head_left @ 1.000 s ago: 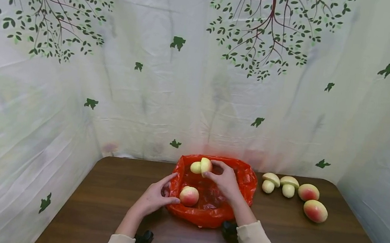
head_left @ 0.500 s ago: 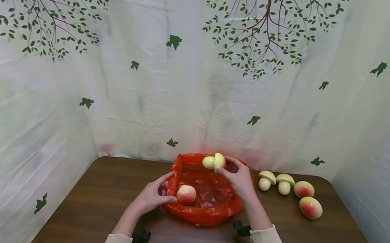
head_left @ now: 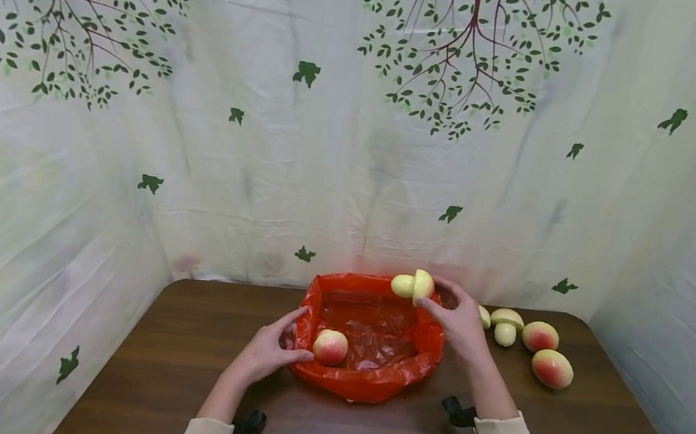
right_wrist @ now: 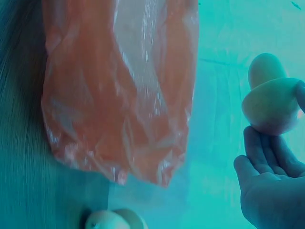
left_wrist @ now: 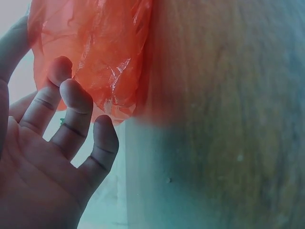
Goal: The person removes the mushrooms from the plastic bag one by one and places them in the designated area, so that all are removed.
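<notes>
Right grip (head_left: 459, 323) round toy mushroom (head_left: 421, 285), half-hidden mushroom (head_left: 484, 318) behind, left grip (head_left: 267, 351) round red bag's rim (head_left: 375, 383).

A pale curtain (head_left: 353, 181), printed with leafy branches (head_left: 474, 21) up top and scattered green leaves (head_left: 306, 74) lower down, hangs behind and on both sides of the brown tabletop (head_left: 171, 355).

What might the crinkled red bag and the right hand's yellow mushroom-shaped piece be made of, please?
The crinkled red bag looks like glossy plastic, given its shiny creases. The yellow mushroom-shaped piece looks smooth, grainless: perhaps matte foam or plastic.
</notes>
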The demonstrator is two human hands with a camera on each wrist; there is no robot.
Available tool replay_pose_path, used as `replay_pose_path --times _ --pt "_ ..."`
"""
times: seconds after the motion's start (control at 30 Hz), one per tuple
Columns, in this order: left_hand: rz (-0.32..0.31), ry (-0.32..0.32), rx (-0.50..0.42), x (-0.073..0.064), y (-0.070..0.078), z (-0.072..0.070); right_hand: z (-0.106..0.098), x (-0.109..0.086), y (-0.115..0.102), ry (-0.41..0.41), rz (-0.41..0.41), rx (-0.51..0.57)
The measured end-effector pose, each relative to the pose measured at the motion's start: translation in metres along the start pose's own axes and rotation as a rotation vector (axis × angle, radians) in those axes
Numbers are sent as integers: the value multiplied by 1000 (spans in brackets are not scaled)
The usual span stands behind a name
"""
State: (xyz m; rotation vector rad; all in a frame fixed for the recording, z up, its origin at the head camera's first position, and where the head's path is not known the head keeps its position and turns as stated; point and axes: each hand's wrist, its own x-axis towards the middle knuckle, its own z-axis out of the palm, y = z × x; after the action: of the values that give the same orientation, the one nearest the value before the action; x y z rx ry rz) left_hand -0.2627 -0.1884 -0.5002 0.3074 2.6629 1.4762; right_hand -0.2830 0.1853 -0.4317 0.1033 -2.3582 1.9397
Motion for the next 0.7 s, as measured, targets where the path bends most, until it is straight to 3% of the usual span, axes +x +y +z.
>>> replay_pose_path --times 0.37,0.7 --pt "9 -1 10 0 0 1 -17 -6 2 34 -11 12" --pt "5 -6 -6 1 -1 1 -40 -13 4 57 59 -26"
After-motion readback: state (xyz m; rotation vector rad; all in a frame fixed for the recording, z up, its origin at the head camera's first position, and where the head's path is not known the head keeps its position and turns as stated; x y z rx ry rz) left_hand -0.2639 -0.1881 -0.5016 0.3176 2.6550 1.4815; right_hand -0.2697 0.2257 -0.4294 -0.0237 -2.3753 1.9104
